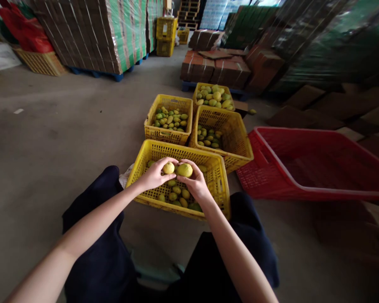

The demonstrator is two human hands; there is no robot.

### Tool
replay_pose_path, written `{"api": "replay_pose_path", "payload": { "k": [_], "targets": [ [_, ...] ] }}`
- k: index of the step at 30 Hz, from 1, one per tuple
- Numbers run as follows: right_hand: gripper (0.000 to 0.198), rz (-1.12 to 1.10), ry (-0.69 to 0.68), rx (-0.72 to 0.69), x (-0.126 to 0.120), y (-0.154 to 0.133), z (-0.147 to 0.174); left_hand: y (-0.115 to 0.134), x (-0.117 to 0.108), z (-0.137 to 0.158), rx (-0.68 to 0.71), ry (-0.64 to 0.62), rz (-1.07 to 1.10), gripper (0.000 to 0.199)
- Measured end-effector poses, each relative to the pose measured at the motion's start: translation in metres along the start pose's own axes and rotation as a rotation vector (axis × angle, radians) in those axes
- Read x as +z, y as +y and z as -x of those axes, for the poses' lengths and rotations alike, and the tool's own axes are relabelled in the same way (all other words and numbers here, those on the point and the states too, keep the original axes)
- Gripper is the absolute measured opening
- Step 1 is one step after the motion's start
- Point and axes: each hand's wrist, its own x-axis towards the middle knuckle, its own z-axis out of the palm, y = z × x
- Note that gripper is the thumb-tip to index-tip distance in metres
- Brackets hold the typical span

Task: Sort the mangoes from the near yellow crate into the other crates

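A smaller yellow fruit (168, 168) and a larger fruit (185, 170) are side by side above the near yellow crate (221, 187). The left hand (156, 175) is curled around the smaller one, the right hand (197, 182) around the larger one. More fruits (177, 190) lie inside this crate. Farther, three other yellow crates (154, 133) contain fruits; at right stands a red crate (262, 176).
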Motion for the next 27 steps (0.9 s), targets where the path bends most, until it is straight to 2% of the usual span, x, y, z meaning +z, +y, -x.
{"api": "replay_pose_path", "payload": {
  "k": [6, 13, 19, 23, 27],
  "targets": [
    [0.051, -0.012, 0.028, 0.011, 0.001, -0.003, 0.002, 0.005, 0.005, -0.004, -0.045, -0.035, 0.19, 0.035],
    [0.052, -0.156, 0.033, 0.07, 0.003, -0.01, 0.002, 0.017, 0.003, -0.002, 0.01, -0.106, 0.116, 0.035],
    [0.052, -0.237, 0.065, 0.066, 0.001, -0.011, 0.0, 0.026, 0.008, -0.006, 0.056, -0.138, 0.077, 0.038],
    [0.049, -0.27, 0.082, 0.059, -0.003, -0.011, -0.001, 0.029, 0.014, -0.012, 0.062, -0.127, 0.127, 0.04],
    [0.05, -0.296, 0.086, 0.046, -0.006, -0.013, -0.003, 0.03, 0.022, -0.02, 0.012, -0.043, 0.301, 0.049]
  ]
}}
